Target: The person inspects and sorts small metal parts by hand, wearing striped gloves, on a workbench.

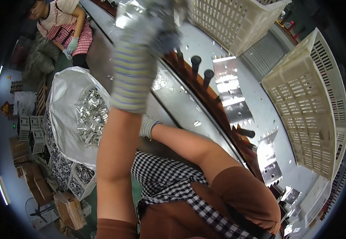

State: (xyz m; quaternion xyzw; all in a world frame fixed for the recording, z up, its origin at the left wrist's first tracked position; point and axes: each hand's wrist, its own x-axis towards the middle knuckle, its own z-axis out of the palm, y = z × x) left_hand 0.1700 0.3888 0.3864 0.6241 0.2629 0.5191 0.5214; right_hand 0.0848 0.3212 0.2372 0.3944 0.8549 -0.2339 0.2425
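My left hand point(141, 38), in a knit glove with grey, blue and yellow stripes, is raised at the top of the view. Motion smears its fingers. Shiny metal pieces point(128, 15) show against it, but whether it grips them is unclear. Lower down, my right hand point(147, 126), in a similar glove, lies partly behind my left forearm, its fingers hidden. It is near the rim of a white sack point(67, 77) that holds a heap of small bent metal pieces point(93, 115).
Toothed metal strips point(232, 89) lie on the grey worktable point(181, 93) beside black-knobbed posts point(196, 61). Cream plastic crates point(300, 99) stand to the right. Scattered metal bits dot the tabletop. A co-worker point(71, 32) in a checked apron sits at the far left. Boxes point(69, 209) stand lower left.
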